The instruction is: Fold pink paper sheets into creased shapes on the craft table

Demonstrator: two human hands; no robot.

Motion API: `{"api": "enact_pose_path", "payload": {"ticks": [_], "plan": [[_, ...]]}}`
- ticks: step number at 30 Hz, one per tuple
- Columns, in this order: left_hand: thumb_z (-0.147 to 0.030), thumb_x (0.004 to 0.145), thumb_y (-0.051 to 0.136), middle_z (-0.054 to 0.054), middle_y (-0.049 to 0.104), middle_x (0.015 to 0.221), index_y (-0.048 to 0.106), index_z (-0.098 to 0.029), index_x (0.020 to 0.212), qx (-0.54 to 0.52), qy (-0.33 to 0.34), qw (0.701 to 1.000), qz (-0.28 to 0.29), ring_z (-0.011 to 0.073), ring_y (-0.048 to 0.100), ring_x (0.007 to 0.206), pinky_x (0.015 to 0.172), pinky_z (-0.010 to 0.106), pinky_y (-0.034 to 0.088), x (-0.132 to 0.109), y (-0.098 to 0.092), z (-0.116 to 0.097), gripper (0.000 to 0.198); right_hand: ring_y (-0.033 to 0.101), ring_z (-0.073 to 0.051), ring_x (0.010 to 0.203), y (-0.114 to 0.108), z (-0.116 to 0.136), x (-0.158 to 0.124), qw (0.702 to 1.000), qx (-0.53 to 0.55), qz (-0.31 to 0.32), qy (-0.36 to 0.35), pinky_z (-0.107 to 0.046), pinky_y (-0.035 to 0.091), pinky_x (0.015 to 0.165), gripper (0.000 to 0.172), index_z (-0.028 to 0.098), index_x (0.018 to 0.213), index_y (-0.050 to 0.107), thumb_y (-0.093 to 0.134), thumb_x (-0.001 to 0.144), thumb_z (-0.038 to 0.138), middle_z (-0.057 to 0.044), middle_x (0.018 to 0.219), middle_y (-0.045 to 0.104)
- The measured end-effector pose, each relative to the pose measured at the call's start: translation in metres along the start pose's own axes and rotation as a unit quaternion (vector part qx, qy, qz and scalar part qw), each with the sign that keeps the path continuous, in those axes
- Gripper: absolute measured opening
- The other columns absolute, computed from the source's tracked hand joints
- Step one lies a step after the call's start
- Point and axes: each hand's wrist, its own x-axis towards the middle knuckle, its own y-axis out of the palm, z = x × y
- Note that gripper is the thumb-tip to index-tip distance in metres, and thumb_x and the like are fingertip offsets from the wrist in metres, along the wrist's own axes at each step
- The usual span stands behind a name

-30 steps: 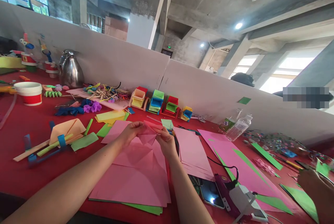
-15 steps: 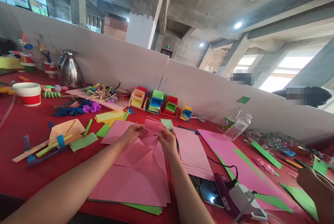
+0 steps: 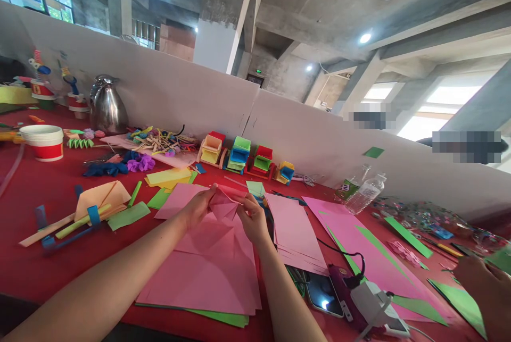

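Observation:
Between my two hands is a folded piece of pink paper (image 3: 223,208), its top edge bent over and a pointed flap hanging below. My left hand (image 3: 200,207) pinches its left side. On the right side, my right hand (image 3: 252,215) grips it with thumb and fingers; some fingertips are hidden behind the paper. Underneath lies a stack of pink paper sheets (image 3: 199,283), the top one creased, with green sheets (image 3: 221,318) showing at its lower edge.
Small coloured paper boxes (image 3: 239,155) stand by the white partition. Right of my arm lie pink sheets (image 3: 295,230), a phone (image 3: 323,294) and a power strip (image 3: 345,299). A paper model (image 3: 99,203) sits left. Another person's hand (image 3: 485,283) holds green paper at far right.
The upper flap of the pink paper, upright before, is now folded down. My left hand has turned and shifted slightly up. The other person's hand at right has moved with its green paper.

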Motion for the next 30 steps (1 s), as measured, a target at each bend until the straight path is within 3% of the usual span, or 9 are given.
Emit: {"api": "enact_pose_path", "payload": {"ticks": [6,11,17,23,30], "plan": [[-0.056,0.075,0.05,0.009,0.067,0.084,0.066,-0.012,0.09,0.02,0.007,0.999,0.033,0.0205,0.059,0.077,0.07,0.029,0.041,-0.002,-0.001,0.0,0.049,0.052,-0.017,0.094,0.002,0.0,-0.001,0.999,-0.025,0.028,-0.016,-0.031,0.042,0.084,0.05,0.03,0.103,0.064,0.042,0.067,0.002,-0.002,0.096,0.059],[-0.056,0.075,0.049,0.007,0.067,0.083,0.066,-0.015,0.089,0.04,-0.005,0.999,0.034,0.0197,0.059,0.073,0.064,0.027,0.042,-0.005,0.0,-0.002,0.047,0.052,-0.019,0.096,0.002,-0.004,-0.003,0.998,-0.045,0.039,-0.019,-0.035,0.041,0.088,0.048,0.03,0.102,0.065,0.045,0.068,0.002,-0.003,0.1,0.058],[-0.057,0.073,0.05,0.009,0.068,0.083,0.066,-0.015,0.087,0.024,-0.025,0.998,0.048,0.0246,0.061,0.078,0.062,0.03,0.044,-0.009,0.002,-0.005,0.046,0.054,-0.018,0.092,0.003,-0.005,-0.006,0.996,-0.072,0.042,-0.011,-0.034,0.043,0.084,0.045,0.03,0.107,0.062,0.051,0.07,0.007,-0.005,0.1,0.056],[-0.058,0.069,0.055,0.007,0.068,0.072,0.066,-0.015,0.076,0.027,-0.013,0.999,-0.014,0.0214,0.061,0.068,0.057,0.028,0.043,-0.01,0.005,-0.008,0.045,0.051,-0.019,0.088,0.003,-0.004,-0.006,0.995,-0.076,0.06,-0.024,-0.033,0.043,0.08,0.037,0.032,0.104,0.064,0.057,0.072,0.014,-0.004,0.091,0.052],[-0.059,0.064,0.059,0.004,0.064,0.06,0.062,-0.015,0.068,0.039,-0.021,0.994,-0.104,0.0176,0.057,0.053,0.049,0.027,0.041,-0.011,0.009,-0.01,0.044,0.048,-0.017,0.077,0.008,-0.002,-0.006,0.993,-0.105,0.052,-0.002,-0.032,0.044,0.072,0.031,0.03,0.102,0.065,0.065,0.071,0.034,-0.002,0.08,0.046]]}}
